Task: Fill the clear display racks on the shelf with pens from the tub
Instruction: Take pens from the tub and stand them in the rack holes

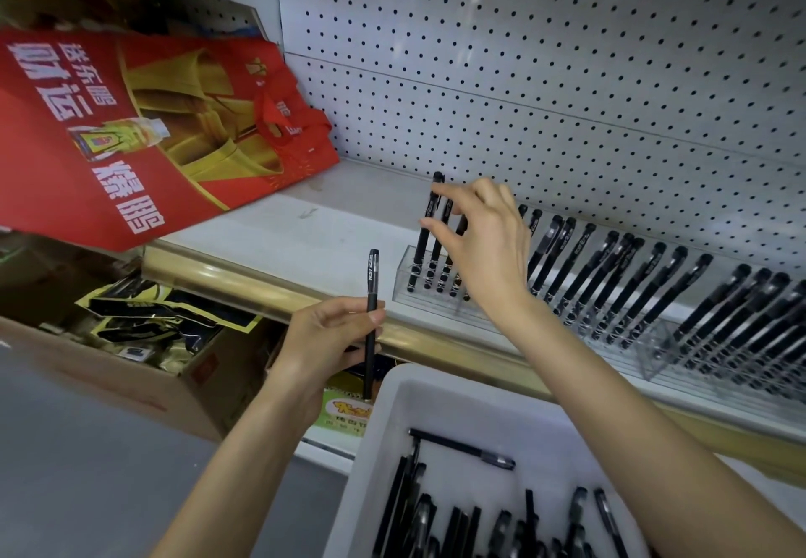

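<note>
Bright, even light from above; soft glare on the gold shelf edge. Wide-angle bending curves the edges; near tub slightly soft.

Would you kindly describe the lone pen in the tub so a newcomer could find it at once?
Find the white tub at the bottom of the view, below the shelf. Its pens lie bunched near the lower edge; this pen lies alone above them, crosswise on the tub's bare floor.
</note>
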`<action>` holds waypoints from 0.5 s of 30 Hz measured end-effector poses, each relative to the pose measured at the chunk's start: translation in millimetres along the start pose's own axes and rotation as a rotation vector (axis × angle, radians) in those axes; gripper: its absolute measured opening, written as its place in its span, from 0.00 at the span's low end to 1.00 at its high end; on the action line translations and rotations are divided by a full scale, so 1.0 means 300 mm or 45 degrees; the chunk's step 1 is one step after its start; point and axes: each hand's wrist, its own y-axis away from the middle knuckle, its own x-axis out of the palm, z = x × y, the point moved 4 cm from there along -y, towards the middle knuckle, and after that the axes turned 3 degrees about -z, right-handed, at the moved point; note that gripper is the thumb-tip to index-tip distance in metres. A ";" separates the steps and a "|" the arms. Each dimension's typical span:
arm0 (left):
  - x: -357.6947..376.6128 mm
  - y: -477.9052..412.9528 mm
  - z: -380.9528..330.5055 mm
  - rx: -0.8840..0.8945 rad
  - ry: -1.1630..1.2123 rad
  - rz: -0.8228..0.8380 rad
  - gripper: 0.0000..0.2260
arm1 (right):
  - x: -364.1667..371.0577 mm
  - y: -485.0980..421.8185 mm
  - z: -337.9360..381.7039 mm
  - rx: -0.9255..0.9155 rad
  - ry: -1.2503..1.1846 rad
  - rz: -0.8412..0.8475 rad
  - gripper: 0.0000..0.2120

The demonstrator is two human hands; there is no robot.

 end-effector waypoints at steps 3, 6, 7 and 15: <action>-0.001 0.002 0.009 -0.005 0.011 0.004 0.09 | -0.006 -0.007 0.006 -0.003 -0.022 0.014 0.18; -0.003 0.002 0.007 -0.002 0.014 0.003 0.09 | -0.005 -0.017 0.014 -0.001 -0.020 0.018 0.17; -0.003 0.003 0.006 -0.002 0.012 0.002 0.09 | -0.003 -0.019 0.016 0.000 -0.019 0.017 0.17; 0.008 0.011 0.003 0.019 -0.002 0.026 0.08 | -0.037 -0.016 0.006 0.165 -0.192 0.080 0.15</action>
